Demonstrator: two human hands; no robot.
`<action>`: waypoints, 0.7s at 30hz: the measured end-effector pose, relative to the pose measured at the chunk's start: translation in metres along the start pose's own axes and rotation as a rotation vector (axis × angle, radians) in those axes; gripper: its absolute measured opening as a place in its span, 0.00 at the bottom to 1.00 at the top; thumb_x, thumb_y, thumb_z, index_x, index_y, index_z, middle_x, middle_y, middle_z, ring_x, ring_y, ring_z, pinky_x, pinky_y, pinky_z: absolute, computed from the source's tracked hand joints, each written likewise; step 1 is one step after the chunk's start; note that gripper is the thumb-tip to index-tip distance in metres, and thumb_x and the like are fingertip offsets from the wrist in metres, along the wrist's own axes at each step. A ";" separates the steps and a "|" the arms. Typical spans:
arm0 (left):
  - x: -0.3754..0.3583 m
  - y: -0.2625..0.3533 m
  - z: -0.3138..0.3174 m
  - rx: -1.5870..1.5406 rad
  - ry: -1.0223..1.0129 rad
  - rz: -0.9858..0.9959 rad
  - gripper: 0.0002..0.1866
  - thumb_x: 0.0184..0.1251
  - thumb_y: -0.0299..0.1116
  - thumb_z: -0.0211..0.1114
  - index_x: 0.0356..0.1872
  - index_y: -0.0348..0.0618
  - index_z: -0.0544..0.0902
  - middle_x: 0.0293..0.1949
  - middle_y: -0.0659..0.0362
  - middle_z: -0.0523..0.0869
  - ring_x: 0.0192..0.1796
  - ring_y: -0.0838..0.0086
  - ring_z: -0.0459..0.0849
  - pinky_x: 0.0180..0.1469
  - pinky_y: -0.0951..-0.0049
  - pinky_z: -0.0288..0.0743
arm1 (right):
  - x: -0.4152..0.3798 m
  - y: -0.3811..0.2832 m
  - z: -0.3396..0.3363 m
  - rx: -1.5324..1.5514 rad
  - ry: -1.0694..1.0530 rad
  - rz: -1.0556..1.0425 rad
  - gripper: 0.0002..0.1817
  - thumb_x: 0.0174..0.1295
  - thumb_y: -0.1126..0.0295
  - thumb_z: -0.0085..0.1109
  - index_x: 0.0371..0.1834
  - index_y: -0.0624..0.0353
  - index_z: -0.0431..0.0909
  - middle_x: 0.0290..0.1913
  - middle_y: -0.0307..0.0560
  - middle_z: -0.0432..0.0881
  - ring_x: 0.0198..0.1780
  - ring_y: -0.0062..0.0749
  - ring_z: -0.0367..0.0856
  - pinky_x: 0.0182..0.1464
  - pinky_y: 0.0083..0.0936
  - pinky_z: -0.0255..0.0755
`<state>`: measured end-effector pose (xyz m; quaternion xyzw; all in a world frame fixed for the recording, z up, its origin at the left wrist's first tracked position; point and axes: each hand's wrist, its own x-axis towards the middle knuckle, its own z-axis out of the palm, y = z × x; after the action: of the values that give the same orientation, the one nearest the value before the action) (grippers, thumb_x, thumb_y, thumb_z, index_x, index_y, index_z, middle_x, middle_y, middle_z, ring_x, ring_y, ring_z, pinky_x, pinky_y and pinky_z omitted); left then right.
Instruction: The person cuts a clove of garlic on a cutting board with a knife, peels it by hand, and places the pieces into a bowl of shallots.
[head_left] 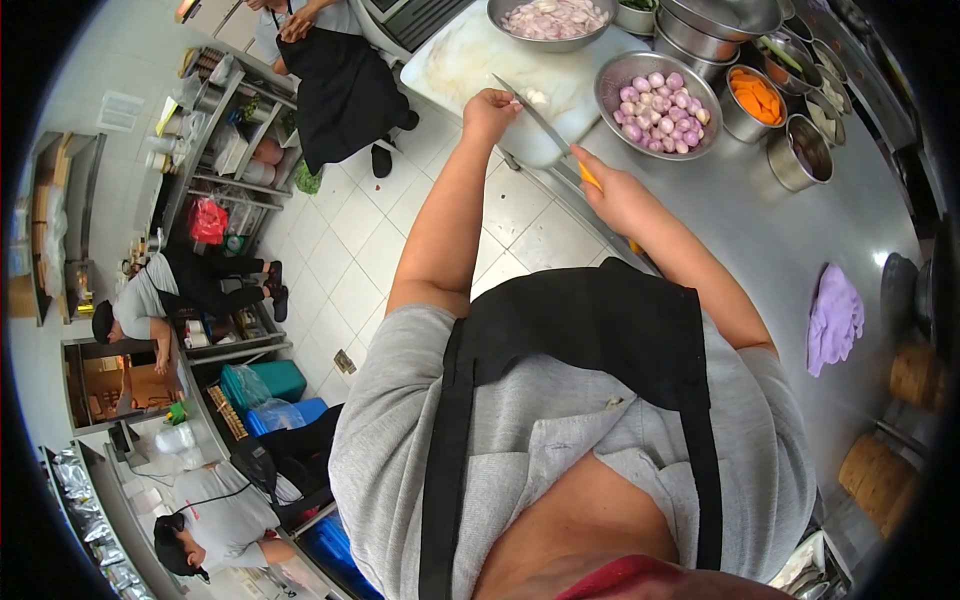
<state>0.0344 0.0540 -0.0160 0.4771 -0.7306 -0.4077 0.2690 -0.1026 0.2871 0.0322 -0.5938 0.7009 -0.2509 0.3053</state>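
Note:
My left hand [490, 115] is closed in a pinch at the near edge of the white cutting board [450, 60], its fingertips on a small pale-pink shallot [516, 104]. My right hand [612, 195] grips the yellow handle of a kitchen knife [540, 122]. The blade slants up and left over the board, beside my left fingertips. Small white pieces [537, 97] lie on the board just past the blade. To the right stands a metal bowl [604, 92] of whole peeled shallots [662, 112]. Sliced shallots [555, 18] fill another metal bowl at the board's far side.
Right of the shallots, a metal container holds orange pieces [756, 97]; a metal pot [800, 155] stands near it. A purple cloth or glove [835, 320] lies on the steel counter [720, 230]. Several co-workers, one in a black apron [345, 95], are by shelves across the tiled floor.

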 end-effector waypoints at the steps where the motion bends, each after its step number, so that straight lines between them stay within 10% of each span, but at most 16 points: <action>1: 0.000 0.001 0.000 -0.085 -0.029 -0.051 0.19 0.54 0.29 0.72 0.46 0.31 0.78 0.36 0.57 0.85 0.37 0.75 0.83 0.41 0.78 0.77 | 0.000 -0.002 -0.001 0.001 0.000 0.000 0.30 0.65 0.68 0.47 0.72 0.44 0.55 0.31 0.65 0.79 0.34 0.55 0.79 0.41 0.39 0.72; 21: 0.002 0.004 0.004 -0.216 -0.111 -0.099 0.18 0.51 0.29 0.71 0.41 0.31 0.76 0.35 0.56 0.82 0.35 0.75 0.82 0.39 0.79 0.76 | -0.008 0.002 0.000 0.004 0.078 -0.065 0.30 0.64 0.68 0.47 0.71 0.46 0.55 0.29 0.62 0.79 0.32 0.53 0.79 0.37 0.43 0.71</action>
<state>0.0291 0.0544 -0.0146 0.4576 -0.6717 -0.5225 0.2576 -0.1033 0.2954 0.0315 -0.6055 0.6919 -0.2851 0.2708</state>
